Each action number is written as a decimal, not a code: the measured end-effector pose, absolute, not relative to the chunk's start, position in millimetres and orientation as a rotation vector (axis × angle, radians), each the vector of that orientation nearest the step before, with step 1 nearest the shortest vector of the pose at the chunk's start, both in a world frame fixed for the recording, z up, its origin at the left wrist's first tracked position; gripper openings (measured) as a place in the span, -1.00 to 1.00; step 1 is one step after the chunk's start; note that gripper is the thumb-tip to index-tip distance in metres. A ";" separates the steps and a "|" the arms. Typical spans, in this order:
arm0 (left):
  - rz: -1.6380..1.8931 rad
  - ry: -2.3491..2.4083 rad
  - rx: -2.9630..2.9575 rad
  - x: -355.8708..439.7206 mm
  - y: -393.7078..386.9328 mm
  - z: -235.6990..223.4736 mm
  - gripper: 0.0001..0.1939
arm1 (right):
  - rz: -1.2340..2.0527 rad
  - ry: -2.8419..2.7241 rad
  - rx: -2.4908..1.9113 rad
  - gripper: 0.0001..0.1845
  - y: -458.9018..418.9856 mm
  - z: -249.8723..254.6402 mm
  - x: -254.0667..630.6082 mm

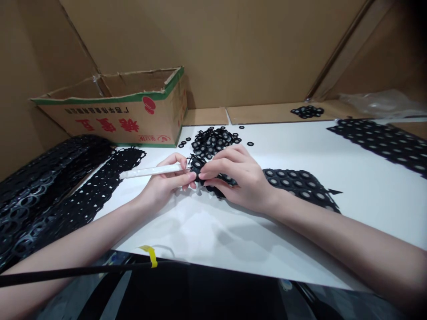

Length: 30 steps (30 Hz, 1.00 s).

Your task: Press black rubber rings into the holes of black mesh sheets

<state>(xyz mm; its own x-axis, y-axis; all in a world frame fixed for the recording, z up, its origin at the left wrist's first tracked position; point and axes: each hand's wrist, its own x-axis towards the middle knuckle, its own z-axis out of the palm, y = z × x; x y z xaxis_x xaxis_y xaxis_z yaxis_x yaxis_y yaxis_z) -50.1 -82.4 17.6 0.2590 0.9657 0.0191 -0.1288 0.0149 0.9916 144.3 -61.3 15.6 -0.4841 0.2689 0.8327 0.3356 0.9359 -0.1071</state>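
My left hand [166, 183] grips a white stick-like tool [150, 171] that lies across its fingers, tip pointing right. My right hand [238, 178] rests on a black perforated sheet [300, 183] with small round discs in its holes and pinches its left edge. The tool's tip meets that edge between both hands. Just behind the hands lies a pile of loose black rings [213, 140] on the white table [267, 240].
An open cardboard box [133, 111] stands at the back left. Emptied black punched sheets [50, 186] are stacked at the left. Another filled sheet [383, 142] lies at the far right, a small ring heap [307, 111] behind. A black cable [83, 270] crosses the near edge.
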 end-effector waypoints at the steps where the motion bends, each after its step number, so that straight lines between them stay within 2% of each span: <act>1: 1.078 0.920 1.226 -50.0 -82.6 17.1 -0.70 | -0.092 -2.109 -0.430 -0.87 -61.7 15.9 143.9; 4: 1.089 0.909 1.221 -49.8 -83.4 15.7 -0.70 | -0.122 -2.126 -0.416 -0.90 -62.2 16.4 142.6; 10: 1.094 0.914 1.218 -48.4 -84.9 15.1 -0.70 | -0.093 -2.151 -0.416 -0.82 -60.8 16.4 142.1; 30: 1.130 1.029 1.263 -50.0 -86.8 14.4 -0.70 | 0.224 -2.333 -0.467 -0.75 -56.6 18.0 148.6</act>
